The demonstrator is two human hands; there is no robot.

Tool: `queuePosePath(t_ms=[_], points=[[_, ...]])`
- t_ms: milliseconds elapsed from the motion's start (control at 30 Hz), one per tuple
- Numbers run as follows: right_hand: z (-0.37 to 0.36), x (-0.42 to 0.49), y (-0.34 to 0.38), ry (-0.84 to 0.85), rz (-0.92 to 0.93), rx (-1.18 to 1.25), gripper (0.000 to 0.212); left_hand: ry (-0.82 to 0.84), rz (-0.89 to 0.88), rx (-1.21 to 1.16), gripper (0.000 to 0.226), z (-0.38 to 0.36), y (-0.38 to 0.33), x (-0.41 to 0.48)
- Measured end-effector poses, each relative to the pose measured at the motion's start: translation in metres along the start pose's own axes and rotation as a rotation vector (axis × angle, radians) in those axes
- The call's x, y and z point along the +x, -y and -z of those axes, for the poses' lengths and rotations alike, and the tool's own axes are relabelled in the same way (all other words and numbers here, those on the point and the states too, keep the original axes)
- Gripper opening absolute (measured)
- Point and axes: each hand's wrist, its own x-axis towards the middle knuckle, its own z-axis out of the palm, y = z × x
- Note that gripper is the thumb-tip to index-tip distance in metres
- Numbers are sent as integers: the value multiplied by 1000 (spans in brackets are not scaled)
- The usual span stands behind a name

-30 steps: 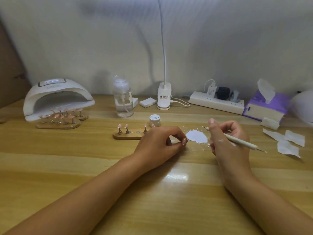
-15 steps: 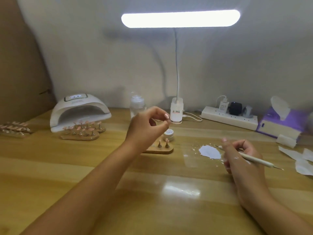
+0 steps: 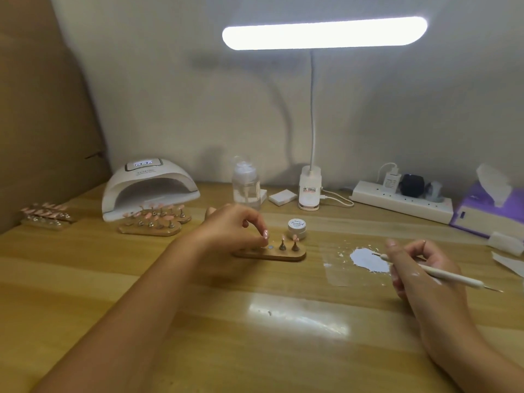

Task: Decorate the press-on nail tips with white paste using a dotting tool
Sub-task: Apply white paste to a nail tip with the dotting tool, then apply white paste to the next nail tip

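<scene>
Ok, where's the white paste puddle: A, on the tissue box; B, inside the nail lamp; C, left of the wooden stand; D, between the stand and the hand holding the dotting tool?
D: the white paste sits between the wooden stand and the right hand gripping the dotting tool.

The lid of the small white jar carries the one clear word, "Painted", in dark script. A line of smaller print sits under it, too fine to read. The white nail lamp has grey lettering on its top, just below the display, that begins "SUN"; the rest is blurred. Its display is lit and shows pale marks too blurred to read. The clip base of the desk lamp bears a label with a red line and a dark line of print, both illegible. The white charger plugged into the power strip has faint grey print, also unreadable.
</scene>
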Motion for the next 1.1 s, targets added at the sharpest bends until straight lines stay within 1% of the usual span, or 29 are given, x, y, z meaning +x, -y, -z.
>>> queuePosePath(t_ms=[200, 367, 533, 800, 1000, 1100], points=[[0, -1, -1, 28, 5, 3, 30, -13, -27, 55, 8, -6, 5, 4], [0, -1, -1, 37, -1, 4, 30, -42, -25, 27, 12, -12, 8, 5], [1, -2, -1, 42, -1, -13, 30, -32, -26, 39, 15, -14, 7, 6], [0, -2, 1, 36, -12, -4, 30, -41, -28, 41, 13, -16, 4, 4], [0, -1, 0, 31, -17, 2, 30, -39, -113, 172, 22, -16, -2, 5], [0, -1, 0, 20, -13, 2, 30, -82, -155, 210, 26, -19, -7, 7]])
